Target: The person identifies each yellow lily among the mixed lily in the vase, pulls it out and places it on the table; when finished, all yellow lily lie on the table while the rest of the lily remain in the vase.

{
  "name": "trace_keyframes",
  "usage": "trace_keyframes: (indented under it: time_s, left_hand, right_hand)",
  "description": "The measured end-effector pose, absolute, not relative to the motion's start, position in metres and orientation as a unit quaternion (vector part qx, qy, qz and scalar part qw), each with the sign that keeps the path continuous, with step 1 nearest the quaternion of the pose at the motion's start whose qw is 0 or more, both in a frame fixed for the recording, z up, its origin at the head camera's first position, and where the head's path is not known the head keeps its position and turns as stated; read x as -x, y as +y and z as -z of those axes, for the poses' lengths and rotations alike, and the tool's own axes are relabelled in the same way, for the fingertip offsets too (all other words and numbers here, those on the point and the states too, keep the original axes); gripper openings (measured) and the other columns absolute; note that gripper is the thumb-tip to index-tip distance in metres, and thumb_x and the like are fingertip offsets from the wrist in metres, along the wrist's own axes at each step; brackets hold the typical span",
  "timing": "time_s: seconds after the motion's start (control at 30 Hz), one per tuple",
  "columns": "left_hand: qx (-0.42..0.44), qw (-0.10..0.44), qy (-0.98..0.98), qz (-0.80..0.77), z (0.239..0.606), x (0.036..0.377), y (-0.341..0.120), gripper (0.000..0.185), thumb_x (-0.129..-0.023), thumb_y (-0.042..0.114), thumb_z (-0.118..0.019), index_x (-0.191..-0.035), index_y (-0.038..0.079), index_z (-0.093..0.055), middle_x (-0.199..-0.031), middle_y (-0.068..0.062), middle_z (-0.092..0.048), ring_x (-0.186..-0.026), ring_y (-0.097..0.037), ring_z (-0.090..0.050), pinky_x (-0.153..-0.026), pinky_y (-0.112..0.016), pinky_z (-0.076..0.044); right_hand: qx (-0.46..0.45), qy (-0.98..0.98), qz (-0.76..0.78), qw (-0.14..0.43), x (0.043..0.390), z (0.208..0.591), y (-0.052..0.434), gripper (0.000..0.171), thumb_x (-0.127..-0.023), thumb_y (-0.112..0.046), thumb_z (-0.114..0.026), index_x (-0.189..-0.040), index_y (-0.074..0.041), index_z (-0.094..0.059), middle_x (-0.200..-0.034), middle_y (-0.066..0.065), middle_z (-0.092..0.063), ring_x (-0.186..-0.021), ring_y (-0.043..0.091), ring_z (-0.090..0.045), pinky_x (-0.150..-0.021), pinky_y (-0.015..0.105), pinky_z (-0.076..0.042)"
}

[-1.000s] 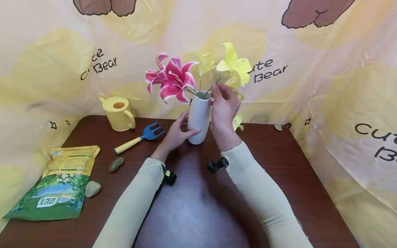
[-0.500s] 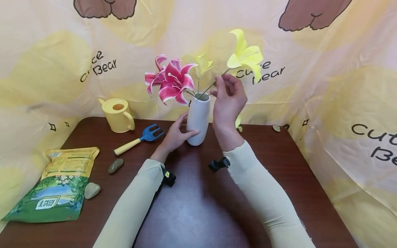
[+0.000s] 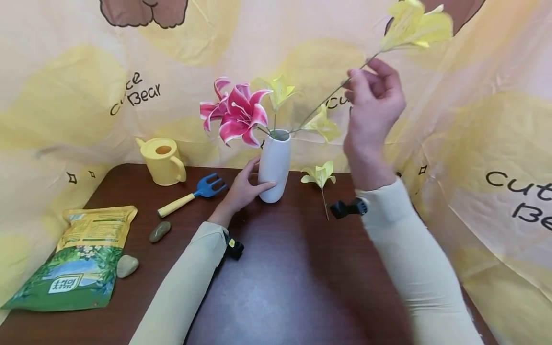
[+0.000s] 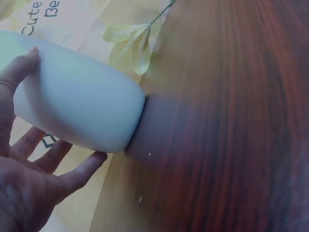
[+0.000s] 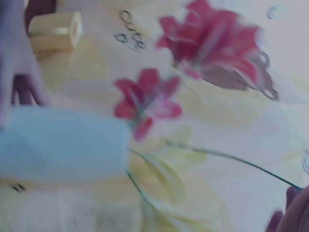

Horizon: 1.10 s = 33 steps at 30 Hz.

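A white vase (image 3: 274, 164) stands at the back middle of the dark wooden table (image 3: 280, 287), with pink lilies (image 3: 238, 114) and yellow lilies (image 3: 279, 89) in it. My left hand (image 3: 245, 184) holds the vase's lower side, thumb and fingers around it (image 4: 77, 111). My right hand (image 3: 374, 103) is raised to the right of the vase and pinches the thin stem of a yellow lily (image 3: 416, 26), whose lower end still reaches the vase mouth. Another yellow lily (image 3: 320, 175) lies on the table right of the vase (image 4: 130, 41). The right wrist view is blurred, showing the vase (image 5: 63, 145) and pink blooms (image 5: 212, 41).
A yellow watering can (image 3: 163, 159) and a blue hand fork with a yellow handle (image 3: 194, 193) lie left of the vase. Two stones (image 3: 160, 231) and a green soil bag (image 3: 75, 258) sit at the front left. A printed curtain (image 3: 496, 143) surrounds the table.
My right hand has risen up and to the right, drawing the yellow lily's stem out of the vase at a slant. The left hand has stayed on the vase. The lily lying on the table is now uncovered.
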<state>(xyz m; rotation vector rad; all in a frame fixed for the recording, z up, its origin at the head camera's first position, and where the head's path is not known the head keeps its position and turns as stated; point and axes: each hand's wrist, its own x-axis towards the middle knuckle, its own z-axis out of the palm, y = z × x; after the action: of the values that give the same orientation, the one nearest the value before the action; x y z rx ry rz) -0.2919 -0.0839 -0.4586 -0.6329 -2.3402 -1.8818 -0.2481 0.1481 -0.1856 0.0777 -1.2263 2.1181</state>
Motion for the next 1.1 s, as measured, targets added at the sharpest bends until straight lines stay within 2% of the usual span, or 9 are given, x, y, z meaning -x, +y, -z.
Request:
trace_keyframes:
  time_s: [0.2,0.4,0.63,0.83,0.97,1.1]
  left_hand:
    - [0.207,0.037,-0.762,0.612,0.460,0.293,-0.083,0.085,-0.099,0.024,-0.089,-0.171,0.027,-0.043,-0.163,-0.015,-0.059,-0.145,-0.041,-0.061,-0.122,-0.068,-0.051]
    - [0.205,0.033,-0.766,0.608,0.461,0.293,-0.084,0.085,-0.100,0.026,-0.088,-0.171,0.028,-0.043,-0.163,-0.014,-0.058,-0.145,-0.041,-0.061,-0.122,-0.066,-0.053]
    - [0.197,0.033,-0.769,0.607,0.460,0.295,-0.084,0.087,-0.099,0.027,-0.089,-0.172,0.030,-0.042,-0.164,-0.014,-0.058,-0.145,-0.041,-0.061,-0.119,-0.068,-0.054]
    - [0.198,0.035,-0.770,0.605,0.460,0.299,-0.086,0.085,-0.099,0.028,-0.088,-0.171,0.029,-0.043,-0.165,-0.014,-0.057,-0.147,-0.042,-0.060,-0.121,-0.070,-0.052]
    - [0.194,0.039,-0.771,0.606,0.460,0.299,-0.086,0.085,-0.099,0.029,-0.089,-0.171,0.030,-0.043,-0.164,-0.013,-0.058,-0.147,-0.041,-0.060,-0.121,-0.069,-0.053]
    - [0.197,0.038,-0.769,0.606,0.463,0.299,-0.086,0.085,-0.099,0.028,-0.088,-0.171,0.031,-0.043,-0.163,-0.013,-0.059,-0.146,-0.040,-0.060,-0.120,-0.067,-0.054]
  right_hand:
    - [-0.006,-0.466,-0.850,0.246,0.252,0.172,0.208,0.031,-0.090,0.014,-0.083,-0.114,-0.005,-0.074,-0.094,0.013,-0.073,-0.072,0.025,-0.074,-0.063,0.035,-0.067]
    - [0.000,-0.525,-0.836,0.161,0.263,0.199,0.260,0.035,-0.092,0.012,-0.084,-0.120,-0.004,-0.070,-0.093,0.013,-0.076,-0.071,0.025,-0.075,-0.064,0.036,-0.069]
    - [-0.014,-0.637,-0.769,0.049,0.279,0.262,0.309,0.026,-0.102,0.005,-0.076,-0.123,-0.010,-0.074,-0.099,0.006,-0.080,-0.081,0.019,-0.078,-0.074,0.030,-0.070]
    - [-0.014,-0.722,-0.692,-0.016,0.290,0.331,0.336,0.022,-0.109,0.002,-0.067,-0.120,-0.016,-0.073,-0.094,-0.004,-0.077,-0.080,0.011,-0.078,-0.076,0.026,-0.069]
    - [-0.004,-0.788,-0.613,-0.066,0.295,0.375,0.342,0.022,-0.112,-0.001,-0.063,-0.133,-0.007,-0.064,-0.089,-0.013,-0.078,-0.080,0.007,-0.078,-0.077,0.027,-0.070]
    - [0.008,-0.819,-0.563,-0.109,0.296,0.408,0.345,0.039,-0.113,-0.004,-0.060,-0.150,0.006,-0.054,-0.089,-0.017,-0.076,-0.083,0.007,-0.076,-0.078,0.029,-0.070]
